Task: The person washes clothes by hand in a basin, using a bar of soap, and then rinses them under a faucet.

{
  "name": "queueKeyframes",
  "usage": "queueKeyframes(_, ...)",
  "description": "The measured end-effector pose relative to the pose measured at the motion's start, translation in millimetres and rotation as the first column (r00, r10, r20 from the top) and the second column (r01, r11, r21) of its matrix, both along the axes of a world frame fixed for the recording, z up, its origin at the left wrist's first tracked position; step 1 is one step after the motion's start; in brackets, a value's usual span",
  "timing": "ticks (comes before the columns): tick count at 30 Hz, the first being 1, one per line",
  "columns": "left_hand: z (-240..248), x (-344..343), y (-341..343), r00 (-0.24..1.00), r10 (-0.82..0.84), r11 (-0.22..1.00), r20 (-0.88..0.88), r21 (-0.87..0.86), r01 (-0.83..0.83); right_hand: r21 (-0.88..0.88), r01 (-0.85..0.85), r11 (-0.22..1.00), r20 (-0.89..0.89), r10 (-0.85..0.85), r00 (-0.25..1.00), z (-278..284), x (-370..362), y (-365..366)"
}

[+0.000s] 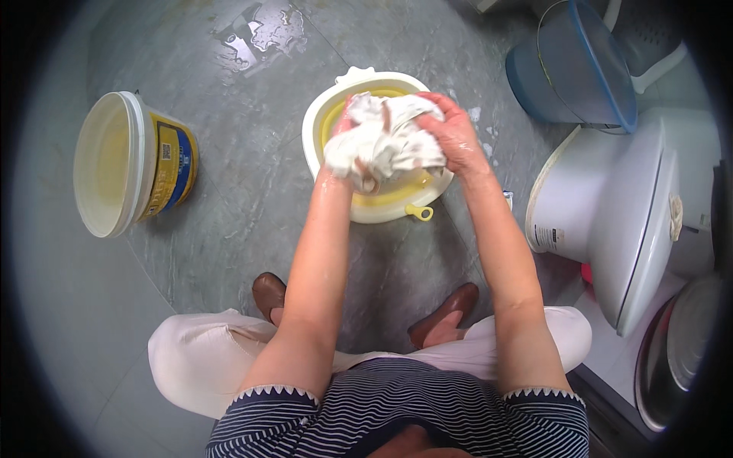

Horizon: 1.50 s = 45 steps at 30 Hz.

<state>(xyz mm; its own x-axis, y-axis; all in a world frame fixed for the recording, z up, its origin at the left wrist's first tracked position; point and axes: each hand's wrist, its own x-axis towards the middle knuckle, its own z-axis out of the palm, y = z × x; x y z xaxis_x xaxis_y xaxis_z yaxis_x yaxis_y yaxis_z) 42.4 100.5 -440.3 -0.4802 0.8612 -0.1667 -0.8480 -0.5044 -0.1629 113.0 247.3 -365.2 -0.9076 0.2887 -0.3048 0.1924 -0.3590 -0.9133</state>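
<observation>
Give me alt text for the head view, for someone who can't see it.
A person's left hand and right hand hold a bunched white cloth with brownish patches over a white-rimmed yellow basin on a gray floor. A yellow-sided bucket is at left, a blue bucket at upper right.

Both your arms reach forward from the lower edge, nearly straight at the elbows, forearms bare. Your left forearm [319, 244] angles slightly inward; your left hand [346, 120] is mostly hidden, only a reddish strip showing, so its grip cannot be read. Your right forearm [500, 229] slants inward too, and your right hand [458, 139] is bent in at the wrist, fingers curled toward the left hand. The hands are near each other; wet skin glistens. Your knees are spread wide.
</observation>
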Motion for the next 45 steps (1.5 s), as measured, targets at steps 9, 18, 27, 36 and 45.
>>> queueKeyframes(9, 105.0, -14.4, 4.8, 0.606, -0.401, 0.525, -0.687, -0.715, -0.462, -0.043, -0.044, 0.998, -0.055, 0.041, 0.998, 26.8, -20.1, 29.8)
queueKeyframes(18, 185.6, -64.6, 5.2, 0.662, -0.056, 0.793, -0.747, -0.436, -0.425, 0.165, -0.679, 0.716, -0.006, 0.689, 0.725, 81.7, -17.9, 18.1)
queueKeyframes(27, 79.8, -40.8, 18.7, 0.961, 0.118, 0.824, -0.252, -0.515, -0.236, 0.008, -0.275, 0.961, -0.175, 0.272, 0.946, 50.5, -22.7, 46.5)
queueKeyframes(36, 54.0, 20.5, 48.1, 0.935, 0.146, 0.685, -0.323, -0.649, -0.331, 0.864, -0.003, 0.504, -0.022, 0.045, 0.999, 16.8, -21.1, -21.6)
queueKeyframes(45, 33.8, 39.5, 53.8, 0.962, 0.107, 0.642, -0.250, -0.722, -0.259, 0.885, -0.132, 0.446, 0.162, -0.029, 0.986, -9.6, -9.2, -14.8)
